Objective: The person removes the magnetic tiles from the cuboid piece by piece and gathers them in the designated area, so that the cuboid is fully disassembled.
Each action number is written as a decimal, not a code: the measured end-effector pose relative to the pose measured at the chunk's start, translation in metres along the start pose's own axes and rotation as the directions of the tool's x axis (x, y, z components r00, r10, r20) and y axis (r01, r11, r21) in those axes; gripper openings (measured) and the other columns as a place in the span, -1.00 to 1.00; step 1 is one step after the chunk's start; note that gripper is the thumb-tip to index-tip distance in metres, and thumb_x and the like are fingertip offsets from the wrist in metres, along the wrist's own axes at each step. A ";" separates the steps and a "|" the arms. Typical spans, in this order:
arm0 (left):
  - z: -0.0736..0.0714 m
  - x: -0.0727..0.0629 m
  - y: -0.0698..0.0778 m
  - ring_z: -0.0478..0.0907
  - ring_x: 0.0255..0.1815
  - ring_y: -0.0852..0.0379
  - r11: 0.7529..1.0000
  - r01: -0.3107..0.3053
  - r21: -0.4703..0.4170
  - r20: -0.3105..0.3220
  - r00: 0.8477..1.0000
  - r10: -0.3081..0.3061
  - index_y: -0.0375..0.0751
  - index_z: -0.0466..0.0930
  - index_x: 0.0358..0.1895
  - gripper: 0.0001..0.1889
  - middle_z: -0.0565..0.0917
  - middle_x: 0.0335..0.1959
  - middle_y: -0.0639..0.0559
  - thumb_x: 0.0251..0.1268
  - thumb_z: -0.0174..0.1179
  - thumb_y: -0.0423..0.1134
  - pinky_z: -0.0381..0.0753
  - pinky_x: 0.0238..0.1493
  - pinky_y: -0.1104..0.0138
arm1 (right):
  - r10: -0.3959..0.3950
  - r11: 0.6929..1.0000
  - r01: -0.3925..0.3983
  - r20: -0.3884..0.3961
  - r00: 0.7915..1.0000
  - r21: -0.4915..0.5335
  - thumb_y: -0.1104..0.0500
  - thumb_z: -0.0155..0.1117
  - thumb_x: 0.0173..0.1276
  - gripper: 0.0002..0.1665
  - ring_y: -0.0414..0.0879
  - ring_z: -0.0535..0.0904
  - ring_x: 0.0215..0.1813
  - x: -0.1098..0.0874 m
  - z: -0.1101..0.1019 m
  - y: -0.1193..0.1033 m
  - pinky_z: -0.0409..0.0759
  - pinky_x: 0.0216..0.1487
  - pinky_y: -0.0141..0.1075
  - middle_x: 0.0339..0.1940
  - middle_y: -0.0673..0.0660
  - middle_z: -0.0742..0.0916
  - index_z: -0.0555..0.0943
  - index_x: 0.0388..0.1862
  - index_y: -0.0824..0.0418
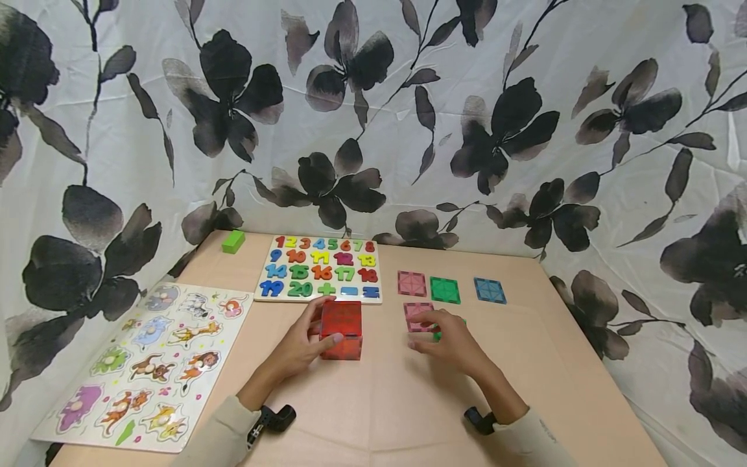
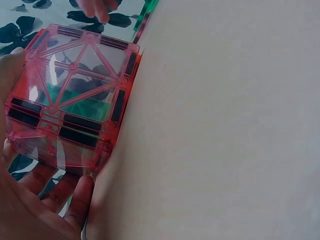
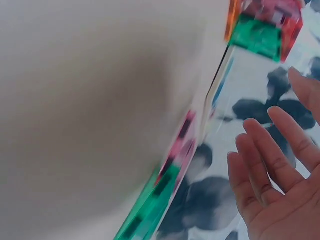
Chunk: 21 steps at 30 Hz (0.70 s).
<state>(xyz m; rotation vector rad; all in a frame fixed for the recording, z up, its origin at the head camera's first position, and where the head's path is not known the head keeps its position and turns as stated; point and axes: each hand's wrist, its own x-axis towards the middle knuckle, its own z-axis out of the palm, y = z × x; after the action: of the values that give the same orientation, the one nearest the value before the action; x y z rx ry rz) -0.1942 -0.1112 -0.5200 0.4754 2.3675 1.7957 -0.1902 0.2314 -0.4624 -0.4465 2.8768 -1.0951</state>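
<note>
Our left grip (image 1: 308,337) is clamped on the red box (image 1: 341,332) over the bench (image 1: 373,408); our right grip (image 1: 452,340), fingers apart, partly hides a pink tile (image 1: 417,309). The number board (image 1: 321,264) lies just beyond, the animal board (image 1: 153,370) leftward.

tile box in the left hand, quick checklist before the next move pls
1. Left hand steadying the tile box: ok, fingers and thumb grip it.
2. Right hand free: ok, it holds nothing.
3. Blue tile uncovered: ok, flat and apart from the others.
4. Near green tile in clear sight: not ok, the right hand hides most of it.
5. Box fully resting on the table: cannot tell.
</note>
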 end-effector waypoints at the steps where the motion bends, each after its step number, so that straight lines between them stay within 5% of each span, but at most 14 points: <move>1: 0.000 0.000 0.000 0.48 0.49 -0.24 1.000 0.000 -0.001 0.000 1.000 0.000 0.26 0.10 0.64 -0.19 0.37 0.57 -0.13 0.48 0.37 0.01 0.64 0.39 -0.04 | -0.006 1.000 0.006 0.007 1.000 0.010 0.10 0.66 0.25 -0.48 0.09 0.66 0.15 0.001 0.003 -0.005 0.75 0.16 0.10 0.14 0.13 0.80 0.76 0.20 0.07; 11: 0.000 0.001 0.001 0.49 0.48 -0.23 1.000 0.007 -0.004 0.004 1.000 -0.007 0.25 0.09 0.65 -0.17 0.38 0.57 -0.12 0.47 0.38 0.01 0.66 0.38 -0.01 | -0.122 0.990 0.116 0.082 0.989 0.078 0.06 0.64 0.28 -0.46 0.15 0.68 0.20 0.012 0.027 -0.040 0.73 0.19 0.16 0.22 0.08 0.78 0.74 0.24 0.02; 21: 0.000 0.001 0.001 0.50 0.49 -0.23 1.000 0.008 -0.021 0.010 1.000 -0.008 0.25 0.09 0.65 -0.17 0.38 0.58 -0.12 0.47 0.39 0.00 0.59 0.45 -0.09 | -0.124 0.980 0.105 0.109 0.986 0.170 -0.01 0.59 0.35 -0.43 -0.04 0.74 0.11 0.021 0.048 -0.057 0.77 0.18 -0.03 0.16 0.04 0.82 0.68 0.31 0.04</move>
<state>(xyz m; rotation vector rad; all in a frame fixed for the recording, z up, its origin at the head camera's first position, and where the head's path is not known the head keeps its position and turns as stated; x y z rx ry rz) -0.1950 -0.1110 -0.5189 0.4701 2.3376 1.8089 -0.1897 0.1545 -0.4595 -0.6519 2.6620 -1.2633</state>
